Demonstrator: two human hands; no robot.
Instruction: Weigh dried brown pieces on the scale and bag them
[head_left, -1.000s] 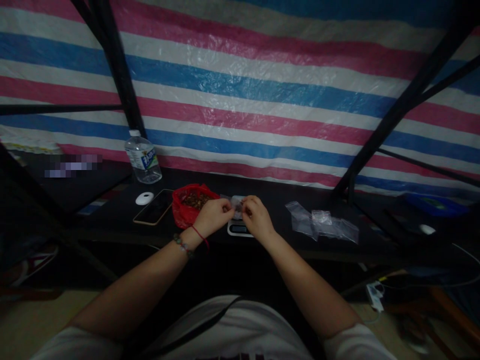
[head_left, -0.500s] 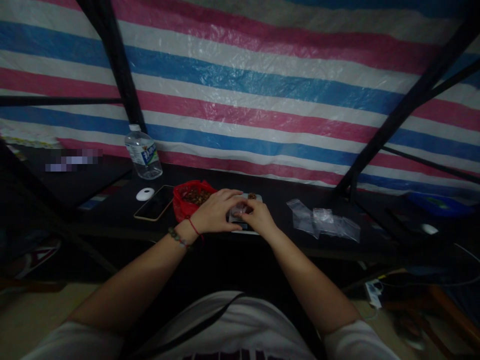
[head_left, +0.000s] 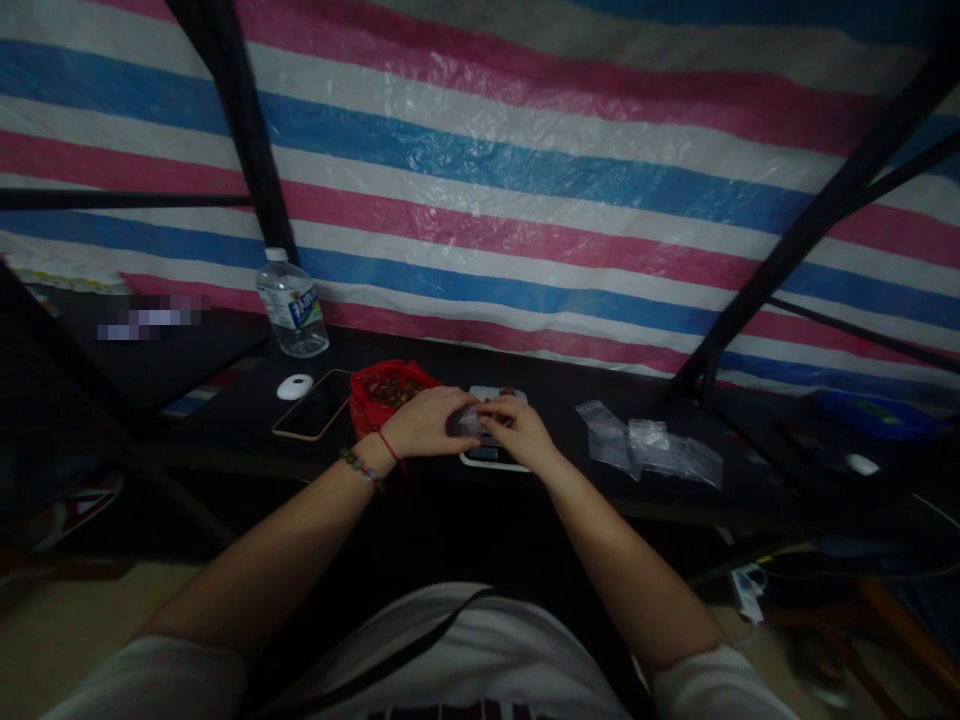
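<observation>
My left hand is curled around a small clear plastic bag, thumb below and fingers above. My right hand pinches at the right edge of that bag, its fingertips meeting it. Both hands are over a small white digital scale, whose dark display shows below the fingers. Brown, nut-like pieces lie on the scale behind my right hand, partly hidden. A red plastic bag, open and filled with similar brown pieces, stands just left of my left hand.
Several clear plastic bags lie on the black table at right. To the left are a phone, a white round object and a clear bottle. Black metal posts stand before a striped sheet.
My hands have shifted slightly apart, and the small bag is a little further left, uncovering more of the scale. The whole view has moved slightly.
</observation>
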